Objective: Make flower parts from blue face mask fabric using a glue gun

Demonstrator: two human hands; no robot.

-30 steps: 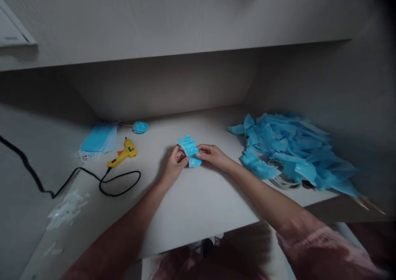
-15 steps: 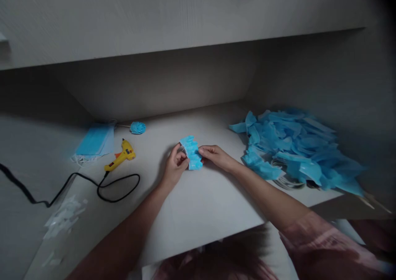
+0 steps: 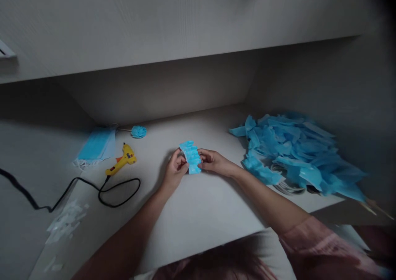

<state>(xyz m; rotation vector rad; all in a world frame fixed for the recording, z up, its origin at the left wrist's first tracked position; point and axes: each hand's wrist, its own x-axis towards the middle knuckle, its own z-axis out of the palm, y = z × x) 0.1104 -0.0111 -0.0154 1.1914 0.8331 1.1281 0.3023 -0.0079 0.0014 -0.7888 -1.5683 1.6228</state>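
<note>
Blue pleated piece (image 3: 191, 157) at desk (image 3: 198, 205) centre, pinched from both sides: left hand (image 3: 175, 168) gripping left edge, right hand (image 3: 213, 162) gripping right edge. Since a second ago piece gathered narrower, hands closer; folding seems to advance. Long axis runs near-far, scalloped end far. Glue gun (image 3: 123, 160) left; blue scrap pile (image 3: 293, 152) right.

Pale wood-grain desk (image 3: 198, 214), overhanging shelf (image 3: 173, 20) above, shadowed recess, dim light
</note>
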